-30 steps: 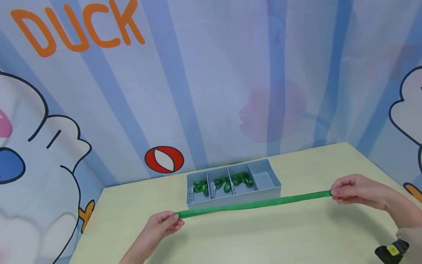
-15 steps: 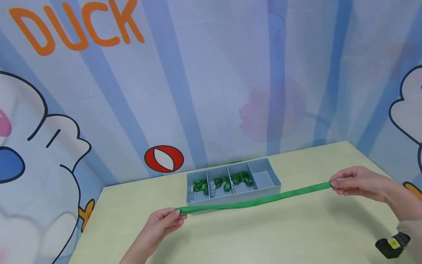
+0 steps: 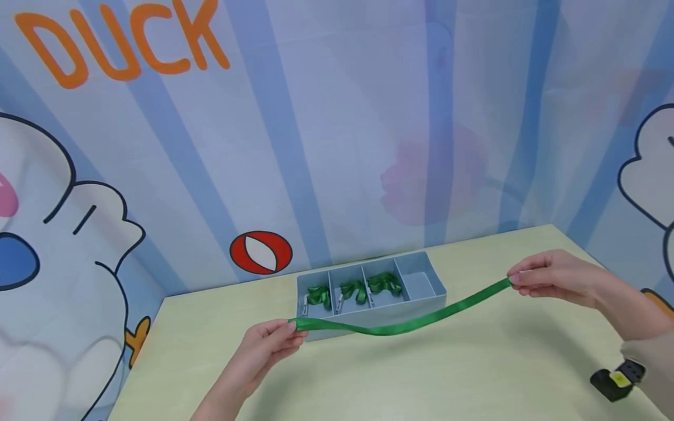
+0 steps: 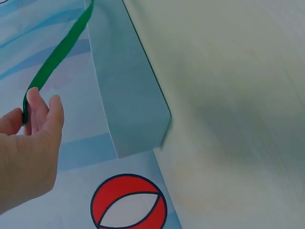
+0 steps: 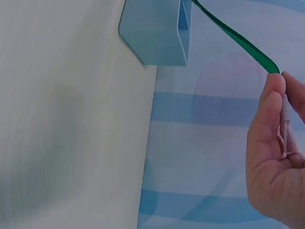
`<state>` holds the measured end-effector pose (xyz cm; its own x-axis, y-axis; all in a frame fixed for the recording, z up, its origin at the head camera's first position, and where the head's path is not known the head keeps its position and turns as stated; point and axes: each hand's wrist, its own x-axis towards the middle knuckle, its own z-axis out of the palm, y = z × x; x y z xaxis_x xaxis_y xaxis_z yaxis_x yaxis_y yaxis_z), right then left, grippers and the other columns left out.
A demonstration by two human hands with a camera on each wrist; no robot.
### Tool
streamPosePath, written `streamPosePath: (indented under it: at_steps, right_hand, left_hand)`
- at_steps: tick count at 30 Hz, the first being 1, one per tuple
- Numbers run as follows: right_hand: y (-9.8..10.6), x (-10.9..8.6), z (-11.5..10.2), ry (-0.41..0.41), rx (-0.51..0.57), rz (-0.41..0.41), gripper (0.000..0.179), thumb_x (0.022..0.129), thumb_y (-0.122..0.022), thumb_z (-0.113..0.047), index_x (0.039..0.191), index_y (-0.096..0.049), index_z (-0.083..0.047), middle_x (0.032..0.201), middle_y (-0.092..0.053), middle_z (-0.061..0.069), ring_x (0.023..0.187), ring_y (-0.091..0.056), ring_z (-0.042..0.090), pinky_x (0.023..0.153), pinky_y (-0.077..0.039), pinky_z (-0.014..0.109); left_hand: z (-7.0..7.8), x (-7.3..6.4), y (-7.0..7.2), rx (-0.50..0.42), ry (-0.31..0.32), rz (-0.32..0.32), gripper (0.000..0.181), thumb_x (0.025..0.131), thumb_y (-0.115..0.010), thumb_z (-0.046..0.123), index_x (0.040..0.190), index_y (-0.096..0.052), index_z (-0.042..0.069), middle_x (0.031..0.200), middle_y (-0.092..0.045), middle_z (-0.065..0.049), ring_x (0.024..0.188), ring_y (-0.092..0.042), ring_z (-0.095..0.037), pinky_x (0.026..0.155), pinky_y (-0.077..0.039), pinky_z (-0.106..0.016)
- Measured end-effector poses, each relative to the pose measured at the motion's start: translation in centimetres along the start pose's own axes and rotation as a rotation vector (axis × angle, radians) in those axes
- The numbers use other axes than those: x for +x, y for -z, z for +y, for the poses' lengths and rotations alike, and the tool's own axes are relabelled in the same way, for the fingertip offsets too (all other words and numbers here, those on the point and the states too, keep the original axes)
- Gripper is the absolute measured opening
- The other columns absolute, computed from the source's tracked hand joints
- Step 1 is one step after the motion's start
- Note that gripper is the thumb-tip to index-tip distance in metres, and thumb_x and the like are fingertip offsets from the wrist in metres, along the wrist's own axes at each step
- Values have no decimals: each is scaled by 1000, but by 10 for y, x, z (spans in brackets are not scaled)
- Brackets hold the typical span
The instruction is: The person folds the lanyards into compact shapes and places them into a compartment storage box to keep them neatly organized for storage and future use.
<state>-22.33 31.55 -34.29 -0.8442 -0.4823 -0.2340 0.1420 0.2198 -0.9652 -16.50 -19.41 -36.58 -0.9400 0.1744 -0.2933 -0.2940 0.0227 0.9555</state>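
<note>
A green lanyard (image 3: 389, 329) hangs between my two hands above the table, sagging in the middle. My left hand (image 3: 268, 345) pinches its left end between thumb and fingers. My right hand (image 3: 560, 280), held higher, pinches the other end. In the right wrist view a pale clip (image 5: 286, 129) at that end lies partly hidden among the fingers. Behind the lanyard stands a grey-blue divided box (image 3: 368, 320). Three of its compartments each hold a bundled green lanyard, such as the left one (image 3: 318, 296), with pale clips showing; the rightmost compartment (image 3: 419, 283) is bare.
The pale yellow table (image 3: 421, 374) runs back to a blue striped cloth backdrop (image 3: 342, 146) printed with cartoon figures and a red ball. The box stands at the table's back edge. A black device with a yellow patch (image 3: 618, 379) sits by my right sleeve (image 3: 650, 356).
My hands have come closer together and risen, the right one more. The lanyard, stretched nearly straight before, now sags in a curve. The box and its contents have stayed put.
</note>
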Motion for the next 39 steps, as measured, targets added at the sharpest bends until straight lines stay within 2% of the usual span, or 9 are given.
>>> streamPosePath:
  at_steps: [5, 12, 21, 27, 39]
  right_hand:
    - [-17, 6, -17, -17, -71, 36, 14, 92, -59, -13, 102, -68, -8, 89, -67, 4, 80, -65, 15, 77, -54, 29]
    - [-40, 14, -32, 0, -75, 31, 18, 91, -61, -11, 103, -67, 0, 87, -68, 3, 78, -65, 16, 75, -54, 30]
    - [-58, 23, -47, 4, -49, 3, 22, 88, -65, -12, 103, -66, 3, 85, -69, 6, 75, -66, 16, 75, -55, 31]
    - [-71, 31, -53, -12, -33, 1, 23, 86, -68, -13, 102, -66, 4, 84, -69, 6, 74, -66, 16, 75, -55, 32]
    - [-101, 44, -67, 14, -35, -69, 29, 85, -69, -13, 106, -64, 7, 82, -66, 6, 75, -64, 17, 77, -54, 32]
  left_hand:
    - [6, 0, -10, -30, -23, -43, 32, 93, -59, 20, 114, -61, -5, 97, -70, -6, 83, -66, -11, 84, -51, -28]
    - [11, -1, -26, -42, -40, -95, 23, 93, -59, 19, 105, -65, 0, 93, -70, -6, 81, -67, -11, 84, -51, -29]
    - [20, 0, -46, 8, -74, -114, 29, 93, -59, 20, 110, -63, -3, 96, -70, -9, 83, -67, -12, 84, -51, -32]
    - [26, 3, -64, 31, -79, -118, 30, 92, -60, 19, 111, -63, -4, 96, -70, -10, 81, -68, -12, 76, -53, -25]
    - [29, 9, -96, 11, -104, -163, 28, 91, -61, 17, 110, -63, -5, 96, -70, -13, 85, -68, -17, 77, -53, -26]
